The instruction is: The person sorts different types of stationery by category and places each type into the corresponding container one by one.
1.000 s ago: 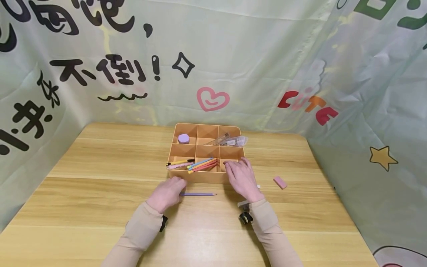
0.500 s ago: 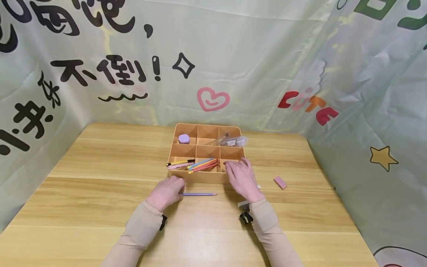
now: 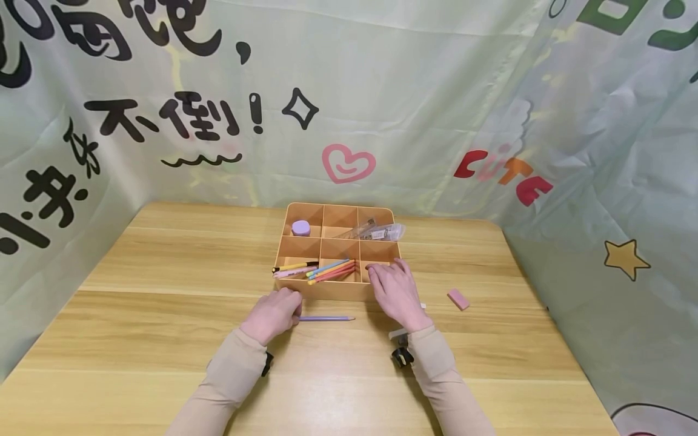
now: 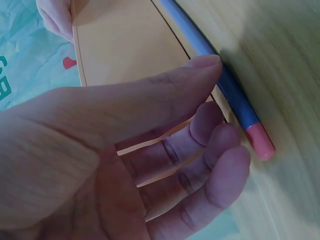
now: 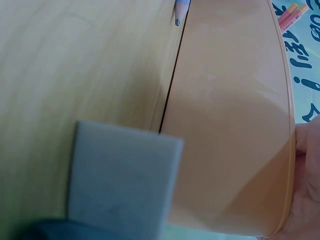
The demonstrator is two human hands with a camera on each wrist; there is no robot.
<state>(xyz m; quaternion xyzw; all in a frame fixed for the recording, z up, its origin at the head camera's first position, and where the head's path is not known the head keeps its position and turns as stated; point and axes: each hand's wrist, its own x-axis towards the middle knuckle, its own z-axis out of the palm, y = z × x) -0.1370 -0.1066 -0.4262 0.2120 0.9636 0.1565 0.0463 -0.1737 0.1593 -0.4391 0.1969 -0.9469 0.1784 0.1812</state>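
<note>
A purple-blue pencil with a pink end lies on the table before the tan six-compartment organizer box. At its pink end is my left hand; the thumb tip overlaps the pencil in the left wrist view, the other fingers are loosely bent beside it, and I see no firm pinch. My right hand holds the box's front right corner, fingers bent over the rim into the front right compartment. In the right wrist view this hand shows only partly, at the right edge.
Colored pencils and pens lean in the front compartments. A purple round item and clear plastic rulers or packets occupy the back. A pink eraser lies right. A pale grey block stands close in the right wrist view.
My left hand's fingers have drawn slightly left at the pencil's end. The right hand, the box and the pencil look unmoved.
</note>
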